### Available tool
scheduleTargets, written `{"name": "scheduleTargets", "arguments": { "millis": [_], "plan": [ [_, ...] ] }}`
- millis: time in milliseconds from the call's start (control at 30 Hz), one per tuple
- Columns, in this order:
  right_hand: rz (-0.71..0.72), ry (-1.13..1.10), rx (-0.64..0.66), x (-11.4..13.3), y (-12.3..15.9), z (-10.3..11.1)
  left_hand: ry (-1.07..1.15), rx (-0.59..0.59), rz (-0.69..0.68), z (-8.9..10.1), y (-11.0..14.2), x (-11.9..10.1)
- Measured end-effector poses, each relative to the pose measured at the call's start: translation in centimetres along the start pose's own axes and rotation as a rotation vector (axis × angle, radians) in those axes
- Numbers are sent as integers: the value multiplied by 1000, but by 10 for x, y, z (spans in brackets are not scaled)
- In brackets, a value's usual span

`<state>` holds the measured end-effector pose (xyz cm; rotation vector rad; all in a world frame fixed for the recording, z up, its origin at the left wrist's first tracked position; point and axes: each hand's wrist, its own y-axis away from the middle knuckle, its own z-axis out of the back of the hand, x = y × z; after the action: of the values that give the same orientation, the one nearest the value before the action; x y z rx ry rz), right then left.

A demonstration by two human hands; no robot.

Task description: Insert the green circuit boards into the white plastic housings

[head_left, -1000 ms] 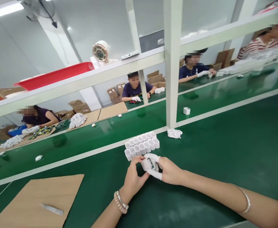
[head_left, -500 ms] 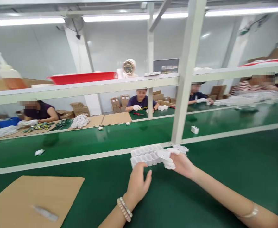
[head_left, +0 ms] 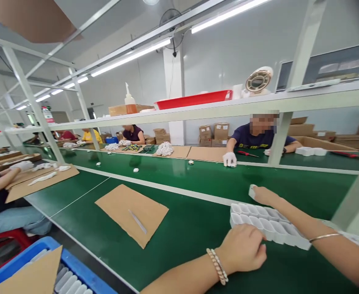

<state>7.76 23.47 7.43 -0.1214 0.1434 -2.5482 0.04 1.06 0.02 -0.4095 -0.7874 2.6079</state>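
Observation:
My right hand reaches over the belt at the middle right. Its fingers are closed on a white plastic housing, mostly hidden by the fingertips. My left hand rests at the near side of two rows of white plastic housings on the green table. Its fingers are loosely bent, thumb apart from them, with no object visible in them; whether they touch the housings I cannot tell. My right forearm crosses above the right end of the rows.
A cardboard sheet with a thin grey strip lies to the left. Beyond a pale rail, small white parts ride the green belt. A co-worker's gloved hand touches the belt. A blue crate stands lower left; a post rises at right.
The view has swung left. My right hand has moved from beside the housing rows out over the belt, a white housing in its fingers. My left hand stays by the rows.

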Motion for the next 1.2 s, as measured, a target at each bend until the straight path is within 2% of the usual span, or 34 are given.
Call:
{"name": "scheduleTargets", "arguments": {
  "millis": [67,133,233,300,367,500,567,600,700,833,933,1067,1133,1200],
  "plan": [
    [-93,78,72,7,-2,11,-60,17,-39,-3,-2,6],
    [-126,130,92,21,-7,27,-97,47,-82,-8,-3,11],
    [-6,123,58,67,-8,49,-112,85,-109,-14,-4,15],
    [142,74,37,118,1,56,-114,117,-132,-18,-2,15],
    [291,10,41,183,20,51,-105,136,-138,-20,-1,14],
    [561,-148,106,315,90,17,-102,146,-91,-20,-1,12],
    [657,-224,122,361,127,-4,-122,161,-121,-19,-2,13],
    [690,-248,136,376,142,-14,-134,161,-137,-18,-3,15],
    [719,-284,147,395,157,-39,-158,155,-152,-18,-3,19],
    [777,-311,184,388,129,-57,-124,157,-123,-22,0,19],
    [820,-301,245,387,112,-59,-131,153,-51,-25,0,15],
    [789,-274,304,393,113,-53,-171,192,-34,-20,0,9],
    [774,-269,323,394,117,-50,-182,163,-23,-8,8,4],
    [761,-272,332,393,119,-47,-209,139,1,11,27,-4]
  ]
}}
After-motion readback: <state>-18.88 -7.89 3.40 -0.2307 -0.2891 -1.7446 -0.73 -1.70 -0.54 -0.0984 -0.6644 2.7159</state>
